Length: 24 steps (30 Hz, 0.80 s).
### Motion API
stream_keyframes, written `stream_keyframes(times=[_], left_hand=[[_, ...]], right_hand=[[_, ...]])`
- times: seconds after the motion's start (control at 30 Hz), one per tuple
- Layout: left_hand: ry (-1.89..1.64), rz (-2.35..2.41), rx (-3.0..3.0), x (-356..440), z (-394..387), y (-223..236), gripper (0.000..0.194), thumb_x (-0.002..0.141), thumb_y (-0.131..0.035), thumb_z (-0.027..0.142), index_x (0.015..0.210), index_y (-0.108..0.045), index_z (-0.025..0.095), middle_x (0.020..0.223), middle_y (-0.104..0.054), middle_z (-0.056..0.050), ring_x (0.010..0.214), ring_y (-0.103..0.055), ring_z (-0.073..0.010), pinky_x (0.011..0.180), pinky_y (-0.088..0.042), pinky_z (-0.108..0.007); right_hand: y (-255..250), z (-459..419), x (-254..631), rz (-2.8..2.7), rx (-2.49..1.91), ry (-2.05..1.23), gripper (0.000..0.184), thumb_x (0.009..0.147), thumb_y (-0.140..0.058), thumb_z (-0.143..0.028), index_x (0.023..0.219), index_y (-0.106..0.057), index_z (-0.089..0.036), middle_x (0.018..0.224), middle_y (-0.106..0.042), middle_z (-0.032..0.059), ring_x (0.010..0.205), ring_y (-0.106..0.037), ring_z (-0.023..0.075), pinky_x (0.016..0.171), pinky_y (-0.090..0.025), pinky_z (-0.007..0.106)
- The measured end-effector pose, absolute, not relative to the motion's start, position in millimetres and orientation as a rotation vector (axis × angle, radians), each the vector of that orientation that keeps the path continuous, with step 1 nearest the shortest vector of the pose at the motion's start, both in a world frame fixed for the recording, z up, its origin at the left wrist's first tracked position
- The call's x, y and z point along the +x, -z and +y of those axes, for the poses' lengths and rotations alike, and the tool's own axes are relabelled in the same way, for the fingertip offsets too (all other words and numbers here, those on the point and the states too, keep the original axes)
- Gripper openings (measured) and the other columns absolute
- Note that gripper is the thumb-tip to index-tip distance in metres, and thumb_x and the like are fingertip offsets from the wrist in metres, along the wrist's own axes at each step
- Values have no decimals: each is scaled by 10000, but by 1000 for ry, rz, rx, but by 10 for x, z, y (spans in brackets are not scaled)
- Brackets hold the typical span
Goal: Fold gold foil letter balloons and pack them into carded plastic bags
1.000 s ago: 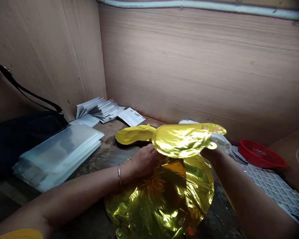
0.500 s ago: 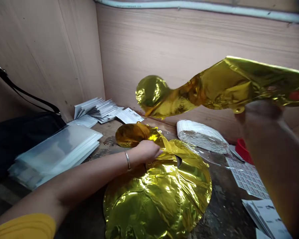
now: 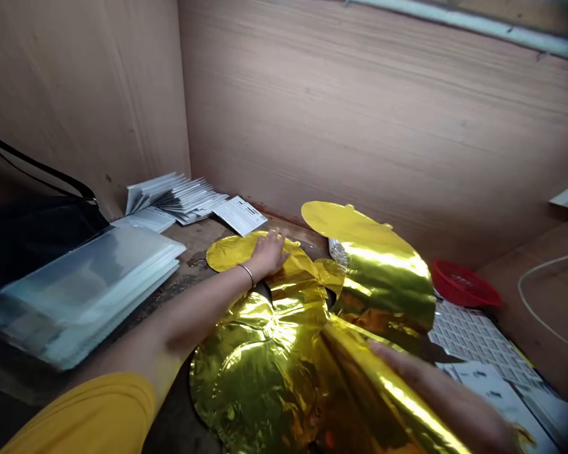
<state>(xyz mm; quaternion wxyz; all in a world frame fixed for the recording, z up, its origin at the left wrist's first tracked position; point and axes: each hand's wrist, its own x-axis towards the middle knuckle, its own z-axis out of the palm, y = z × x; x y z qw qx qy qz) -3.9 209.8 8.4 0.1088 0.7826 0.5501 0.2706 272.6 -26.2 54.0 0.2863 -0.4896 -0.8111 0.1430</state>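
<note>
A flat, shiny gold foil balloon (image 3: 284, 340) spreads over the dark table in the middle of the head view. My left hand (image 3: 269, 253) lies on its upper rounded part, fingers spread and pressing from above. On the right, a raised flap of gold foil (image 3: 388, 271) curls up and stands partly off the table. My right hand (image 3: 392, 359) is at a long fold of foil at lower right. That fold hides most of its fingers, and the hand appears to grip the foil. It is blurred.
Clear plastic sleeves (image 3: 89, 271) are stacked on the left beside a dark bag (image 3: 33, 246). Printed cards (image 3: 175, 198) lean in the back corner. A red basket (image 3: 466, 284), a label sheet (image 3: 478, 337) and papers (image 3: 497, 391) lie right. A wooden wall (image 3: 360, 113) closes the back.
My right hand has come down and inward from upper right, bringing the raised foil over the table. My left hand has gone from a closed grip to spread fingers on the foil.
</note>
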Motion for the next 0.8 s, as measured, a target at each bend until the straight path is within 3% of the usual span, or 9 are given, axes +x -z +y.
stream_keyframes(times=[0.13, 0.2, 0.23, 0.33, 0.43, 0.6, 0.7, 0.8], left_hand=[[-1063, 1519, 2280, -19, 1736, -403, 433, 950, -298, 162, 1339, -479, 106, 1345, -529, -166, 1291, -444, -275, 1125, -270, -502], [-1023, 1218, 2402, 36, 1315, -476, 314, 940, -403, 227, 1156, -626, 175, 1189, -646, -81, 1150, -562, -219, 1042, -407, -392], [-931, 845, 2537, 60, 1086, -488, 280, 929, -439, 225, 1104, -656, 186, 1148, -672, -69, 1118, -582, -215, 1014, -430, -376], [-568, 298, 2719, 103, 545, -436, 355, 932, -444, 182, 1253, -585, 240, 1324, -602, -28, 1303, -459, -228, 1133, -284, -423], [-341, 324, 2725, 111, 406, -306, 372, 963, -432, 224, 1320, -524, 268, 1375, -562, -28, 1336, -429, -257, 1152, -209, -479], [-308, 312, 2649, 84, 532, -187, 303, 989, -414, 262, 1238, -586, 248, 1330, -595, -54, 1264, -506, -253, 1082, -335, -410], [-340, 261, 2655, 48, 474, -158, 305, 955, -475, 228, 1234, -597, 250, 1294, -610, -75, 1210, -540, -244, 1033, -392, -383], [-314, 279, 2685, -30, 392, -100, 411, 839, -580, 139, 1228, -609, 271, 1345, -560, -74, 1240, -507, -268, 1059, -375, -414]], right_hand=[[-407, -621, 2526, -2223, -1298, -447, 439, 864, -561, -274, 1302, -576, -304, 1202, -681, 36, 1050, -667, 261, 879, -561, 339], [-378, -699, 2389, -2153, -1325, -580, 396, 871, -523, -289, 1258, -602, -267, 1160, -699, 51, 1028, -675, 250, 851, -562, 320], [-372, -724, 2332, -2118, -1334, -669, 382, 883, -488, -306, 1242, -610, -261, 1147, -703, 54, 1018, -677, 243, 835, -563, 312], [-367, -803, 2222, -2047, -1321, -765, 357, 887, -463, -318, 1196, -625, -249, 1109, -715, 64, 986, -683, 233, 817, -553, 301], [-365, -906, 2190, -2047, -1260, -709, 335, 838, -571, -308, 1156, -628, -217, 1039, -729, 83, 921, -695, 227, 791, -546, 281], [-447, -1053, 2228, -2142, -1142, -760, 323, 810, -624, -236, 1128, -647, -187, 1009, -738, 91, 885, -708, 210, 766, -544, 241], [-594, -1112, 2241, -2133, -1168, -944, 311, 818, -625, -257, 1115, -669, -176, 954, -747, 80, 839, -711, 206, 739, -539, 233], [-762, -997, 2260, -1980, -1284, -1225, 198, 808, -634, -294, 952, -730, -197, 824, -740, 37, 735, -693, 194, 637, -524, 222]])
